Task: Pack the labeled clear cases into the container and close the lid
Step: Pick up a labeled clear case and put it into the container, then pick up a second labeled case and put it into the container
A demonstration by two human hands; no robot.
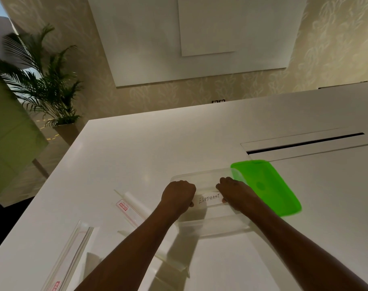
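- A long clear case (74, 250) lies nearest, at the lower left of the white worktop (137, 154), with a red mark at its near end; both bare forearms reach forward from the bottom edge.
- A second clear case (128, 208) with a red-printed label lies further in, just left of the left forearm; its near part is hidden under that arm; what looks like more clear plastic (172, 263) shows between the forearms, too faint to make out.
- The left hand (177, 195) is curled and pinches the left end of the ELEPHANT case (209, 199); the right hand (234, 193) is curled round its right end; the handwritten white label faces up between them.
- That case sits within the rim of the clear container (212, 226); whether it rests on the bottom cannot be told.
- The green lid (267, 185) lies flat just right of the container, off it, its left edge at the container's far right corner.
- A dark slot (304, 142) runs across the worktop beyond the lid; a potted palm (42, 80) stands on the floor at far left.
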